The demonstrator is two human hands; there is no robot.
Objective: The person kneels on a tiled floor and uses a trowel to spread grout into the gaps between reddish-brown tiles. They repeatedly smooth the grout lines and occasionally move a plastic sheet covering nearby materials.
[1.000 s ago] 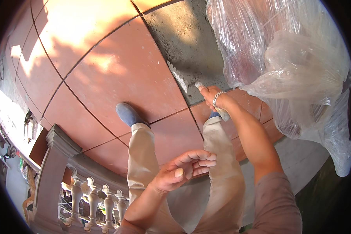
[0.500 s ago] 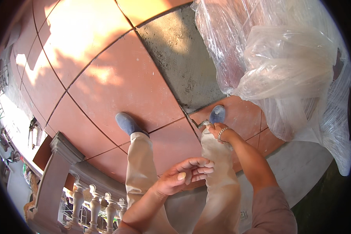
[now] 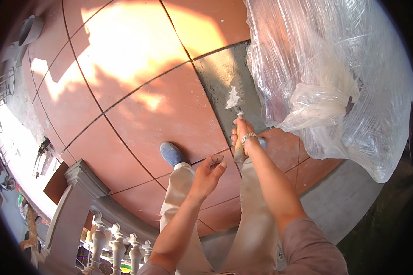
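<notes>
My right hand, with a chain bracelet at the wrist, is closed round the handle of a trowel. The blade points away from me over a bare grey cement patch, and a bright white area shows on it. Whether the blade touches the cement I cannot tell. Closer to my left leg, my left hand hangs in the air above the tiles, empty, with its fingers loosely bent and the thumb apart. Large reddish floor tiles border the cement patch on its left.
Crumpled clear plastic sheeting covers something bulky at the right. My blue shoes stand on the tiles. A pale balustrade and a post edge the floor at lower left. A grey curved ledge lies at lower right.
My right hand has moved forward from beside my knee, bringing the trowel out over the cement. My left hand has shifted left and turned. The view has swung slightly.
</notes>
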